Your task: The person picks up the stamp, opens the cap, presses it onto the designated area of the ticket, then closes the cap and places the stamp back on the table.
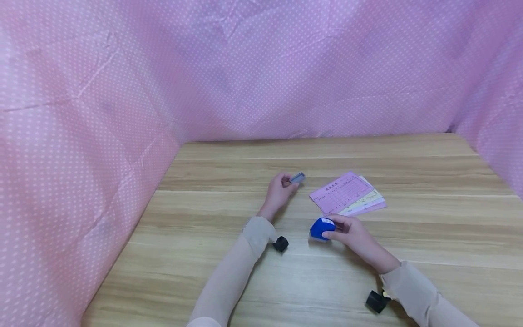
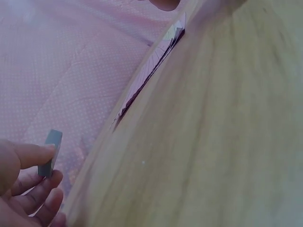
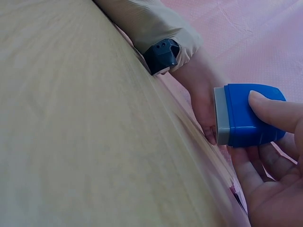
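My right hand (image 1: pixel 354 232) grips a blue stamp (image 1: pixel 319 227) with a pale grey base, thumb on one side and fingers on the other. It is held just above the table, in front of the papers. In the right wrist view the stamp (image 3: pixel 240 120) has its grey end toward the table. Farther off to the left, my left hand (image 1: pixel 278 194) pinches a small grey rectangular cap (image 1: pixel 298 177) between thumb and fingers. The left wrist view shows this cap (image 2: pixel 55 136) edge-on. A fanned stack of printed slips (image 1: pixel 341 193), pink, yellow and white, lies right of the cap.
The wooden table (image 1: pixel 204 200) runs back to a pink dotted cloth (image 1: pixel 286 81), which hangs behind and at both sides. A black wrist camera (image 1: pixel 280 244) sits at the left cuff, another black camera (image 1: pixel 377 301) at the right cuff.
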The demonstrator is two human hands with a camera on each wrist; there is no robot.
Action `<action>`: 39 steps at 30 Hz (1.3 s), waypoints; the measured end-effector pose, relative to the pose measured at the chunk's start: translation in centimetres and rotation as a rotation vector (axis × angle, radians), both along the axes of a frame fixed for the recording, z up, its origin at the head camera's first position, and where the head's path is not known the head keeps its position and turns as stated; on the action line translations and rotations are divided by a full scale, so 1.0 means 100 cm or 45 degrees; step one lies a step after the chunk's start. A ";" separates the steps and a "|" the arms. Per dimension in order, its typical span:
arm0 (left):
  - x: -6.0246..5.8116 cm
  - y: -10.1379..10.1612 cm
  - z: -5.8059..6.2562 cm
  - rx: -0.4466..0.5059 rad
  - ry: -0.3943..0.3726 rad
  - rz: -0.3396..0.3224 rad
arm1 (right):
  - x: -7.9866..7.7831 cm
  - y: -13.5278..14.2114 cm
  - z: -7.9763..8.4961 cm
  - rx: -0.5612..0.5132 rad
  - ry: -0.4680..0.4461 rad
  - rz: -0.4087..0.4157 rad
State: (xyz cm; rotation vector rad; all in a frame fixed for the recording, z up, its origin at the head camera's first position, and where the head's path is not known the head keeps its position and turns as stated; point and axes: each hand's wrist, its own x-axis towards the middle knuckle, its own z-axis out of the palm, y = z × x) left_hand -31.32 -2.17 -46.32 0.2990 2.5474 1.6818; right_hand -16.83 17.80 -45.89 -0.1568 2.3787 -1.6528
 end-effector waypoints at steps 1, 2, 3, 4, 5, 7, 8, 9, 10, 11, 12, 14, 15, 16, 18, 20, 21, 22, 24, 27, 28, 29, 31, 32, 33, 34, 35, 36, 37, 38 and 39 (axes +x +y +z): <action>0.001 0.001 0.002 0.010 -0.021 0.009 | 0.000 0.000 0.000 0.003 -0.003 0.000; 0.002 0.001 0.005 0.022 -0.052 0.016 | 0.000 0.000 0.000 0.007 -0.004 -0.001; 0.002 0.002 0.007 0.027 -0.071 0.022 | 0.000 0.000 0.000 0.009 -0.004 -0.003; 0.003 0.003 0.010 0.031 -0.085 0.027 | 0.000 0.001 0.000 0.012 -0.006 -0.002; 0.003 0.004 0.011 0.035 -0.114 0.032 | 0.000 0.001 0.001 0.014 -0.007 -0.001; 0.004 0.006 0.014 0.036 -0.114 0.031 | 0.000 0.001 0.001 0.018 -0.009 0.001; 0.005 0.007 0.015 0.040 -0.111 0.029 | 0.000 0.001 0.001 0.018 -0.010 0.002; 0.006 0.007 0.016 0.038 -0.102 0.026 | 0.000 0.000 0.000 0.019 -0.010 0.004; 0.007 0.007 0.018 0.036 -0.098 0.022 | 0.000 0.000 0.001 0.018 -0.010 0.006; 0.009 0.007 0.019 0.034 -0.093 0.019 | 0.000 0.000 0.001 0.017 -0.008 0.008; 0.010 0.007 0.020 0.033 -0.086 0.014 | 0.000 0.000 0.001 0.015 -0.005 0.011; 0.013 0.007 0.023 0.028 -0.068 0.004 | 0.000 0.000 0.001 0.009 0.001 0.014; 0.015 0.006 0.025 0.023 -0.055 -0.003 | 0.000 0.000 0.001 0.007 0.006 0.015; 0.016 0.006 0.026 0.016 -0.041 -0.009 | 0.000 0.000 0.001 0.005 0.010 0.014; 0.019 0.004 0.029 0.010 -0.015 -0.025 | 0.000 0.000 0.000 0.004 0.020 0.010; 0.022 0.002 0.032 0.004 -0.003 -0.037 | 0.000 0.001 0.000 0.003 0.030 0.006; 0.024 0.001 0.033 0.000 0.000 -0.042 | 0.001 0.001 0.000 0.003 0.034 0.004; 0.025 0.000 0.034 -0.006 -0.007 -0.045 | 0.001 0.001 0.000 0.003 0.038 0.003; 0.029 -0.002 0.036 -0.010 -0.025 -0.054 | 0.001 0.001 0.001 0.003 0.039 0.004; 0.035 -0.005 0.038 -0.028 -0.035 -0.067 | 0.001 0.001 0.003 0.001 0.040 0.009; 0.037 -0.006 0.038 -0.033 -0.034 -0.073 | 0.002 0.001 0.003 -0.002 0.039 0.011; 0.039 -0.007 0.039 -0.037 -0.029 -0.079 | 0.002 0.001 0.004 -0.001 0.038 0.011; 0.043 -0.008 0.039 -0.044 -0.014 -0.090 | 0.002 0.001 0.004 0.001 0.040 0.009; 0.045 -0.009 0.040 -0.047 -0.017 -0.092 | 0.002 0.001 0.004 0.006 0.038 0.007; 0.047 -0.010 0.040 -0.046 -0.017 -0.096 | 0.002 0.001 0.004 0.009 0.038 0.005; 0.049 -0.011 0.041 -0.048 -0.015 -0.100 | 0.002 0.001 0.004 0.019 0.036 0.003; 0.051 -0.012 0.041 -0.048 -0.018 -0.102 | 0.001 0.001 0.004 0.027 0.027 -0.005; 0.052 -0.014 0.041 -0.049 -0.014 -0.106 | 0.001 0.001 0.003 0.033 0.021 -0.009; 0.053 -0.015 0.041 -0.051 -0.013 -0.108 | 0.001 0.002 0.003 0.038 0.012 -0.017; 0.054 -0.016 0.041 -0.055 -0.007 -0.107 | 0.001 0.002 0.004 0.042 0.011 -0.015; 0.054 -0.017 0.041 -0.057 0.003 -0.108 | 0.000 0.003 0.004 0.038 0.003 -0.022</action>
